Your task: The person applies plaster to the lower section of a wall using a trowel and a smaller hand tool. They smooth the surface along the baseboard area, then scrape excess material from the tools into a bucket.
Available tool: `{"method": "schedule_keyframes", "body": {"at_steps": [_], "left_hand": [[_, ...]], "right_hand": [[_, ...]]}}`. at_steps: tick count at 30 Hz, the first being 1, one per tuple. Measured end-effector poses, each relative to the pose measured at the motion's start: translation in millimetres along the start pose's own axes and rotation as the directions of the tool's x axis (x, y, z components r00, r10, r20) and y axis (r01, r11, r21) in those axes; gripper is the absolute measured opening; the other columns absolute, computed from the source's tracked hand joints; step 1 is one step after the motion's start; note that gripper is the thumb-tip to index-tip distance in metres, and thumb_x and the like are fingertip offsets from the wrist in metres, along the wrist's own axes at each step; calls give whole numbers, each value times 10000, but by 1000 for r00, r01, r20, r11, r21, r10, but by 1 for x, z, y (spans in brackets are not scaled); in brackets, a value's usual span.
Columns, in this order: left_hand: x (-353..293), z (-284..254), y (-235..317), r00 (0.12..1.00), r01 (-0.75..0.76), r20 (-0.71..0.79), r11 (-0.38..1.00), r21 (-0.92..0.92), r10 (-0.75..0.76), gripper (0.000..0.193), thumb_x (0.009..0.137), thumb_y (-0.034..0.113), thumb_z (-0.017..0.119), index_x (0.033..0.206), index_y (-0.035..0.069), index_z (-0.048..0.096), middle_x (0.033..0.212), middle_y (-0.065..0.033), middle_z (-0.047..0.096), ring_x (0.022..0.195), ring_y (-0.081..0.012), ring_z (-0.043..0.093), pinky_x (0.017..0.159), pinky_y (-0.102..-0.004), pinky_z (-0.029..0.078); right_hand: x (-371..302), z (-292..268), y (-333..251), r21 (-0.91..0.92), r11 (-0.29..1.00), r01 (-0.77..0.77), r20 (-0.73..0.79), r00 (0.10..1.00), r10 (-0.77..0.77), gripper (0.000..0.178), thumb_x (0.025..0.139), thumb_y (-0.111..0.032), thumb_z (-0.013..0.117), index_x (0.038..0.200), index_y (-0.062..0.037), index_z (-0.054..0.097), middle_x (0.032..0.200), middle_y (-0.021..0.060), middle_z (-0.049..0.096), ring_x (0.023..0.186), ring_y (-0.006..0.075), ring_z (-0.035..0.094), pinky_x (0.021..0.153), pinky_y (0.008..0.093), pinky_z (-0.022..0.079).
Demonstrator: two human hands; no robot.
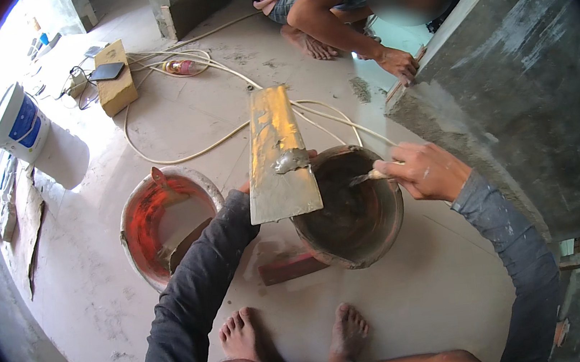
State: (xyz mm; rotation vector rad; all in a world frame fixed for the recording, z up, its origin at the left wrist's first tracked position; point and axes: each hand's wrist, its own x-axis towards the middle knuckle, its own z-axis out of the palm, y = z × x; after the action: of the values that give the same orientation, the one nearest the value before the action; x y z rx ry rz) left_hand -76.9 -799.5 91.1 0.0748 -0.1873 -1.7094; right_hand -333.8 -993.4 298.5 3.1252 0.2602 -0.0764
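My left hand is mostly hidden beneath a long, worn yellow plastering float, which it holds flat side up. A lump of wet grey mortar sits on the float near its right edge. My right hand is closed around the handle of a small trowel, its tip reaching into a mortar bucket. Dark grey mortar coats the inside of that bucket, and the float overlaps its left rim. Left of it stands a red-lined bucket containing cloudy water and a tool with a reddish handle.
A crouching person's hand touches the edge of a grey cement slab at the right. A pale hose loops over the floor. Farther left are a yellow block and a white pail. A reddish bar lies before the buckets.
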Motion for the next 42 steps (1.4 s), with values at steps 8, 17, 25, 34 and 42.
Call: {"method": "schedule_keyframes", "body": {"at_steps": [8, 17, 25, 34, 42], "left_hand": [[55, 16, -5, 992, 117, -6, 900, 421, -126, 527, 1071, 247, 486, 1521, -3, 376, 1529, -148, 463, 1325, -192, 541, 1070, -350, 508], [99, 1, -14, 982, 163, 18, 898, 409, -186, 488, 1064, 234, 510, 1494, 17, 430, 1452, -141, 547, 1255, -196, 600, 1045, -362, 530], [133, 9, -40, 979, 113, 116, 924, 367, -166, 429, 1076, 264, 481, 1424, 13, 489, 1346, -167, 610, 1152, -243, 663, 984, -413, 574], [137, 8, -63, 996, -54, 82, 866, 497, 15, 403, 1083, 247, 463, 1414, 20, 497, 1305, -161, 627, 1120, -247, 675, 948, -398, 593], [106, -12, -67, 999, -16, -31, 916, 402, 32, 438, 1086, 288, 442, 1437, 29, 477, 1390, -151, 583, 1200, -236, 627, 1010, -383, 554]], "right_hand": [[12, 11, 35, -459, 821, 341, 24, 928, -372, 229, 895, -179, 600, 1105, -92, 628, 811, 29, 570, 717, 171, 626, 575, 311, 504], [-49, 32, 37, -550, 826, 128, 198, 980, -19, 219, 890, -167, 586, 1062, -32, 598, 759, 63, 611, 636, 212, 653, 555, 351, 505], [-93, 32, 19, -332, 906, -261, 339, 864, 373, 238, 925, -193, 594, 1058, 5, 586, 738, 162, 680, 667, 342, 703, 621, 439, 545], [-140, 55, -18, -103, 810, -577, 321, 752, 576, 299, 990, -286, 584, 1058, 5, 601, 657, 178, 640, 640, 416, 654, 638, 507, 528], [-165, 124, -80, 127, 574, -809, 304, 582, 754, 400, 984, -315, 589, 1138, 52, 616, 796, 247, 674, 782, 467, 656, 727, 548, 531]]}}
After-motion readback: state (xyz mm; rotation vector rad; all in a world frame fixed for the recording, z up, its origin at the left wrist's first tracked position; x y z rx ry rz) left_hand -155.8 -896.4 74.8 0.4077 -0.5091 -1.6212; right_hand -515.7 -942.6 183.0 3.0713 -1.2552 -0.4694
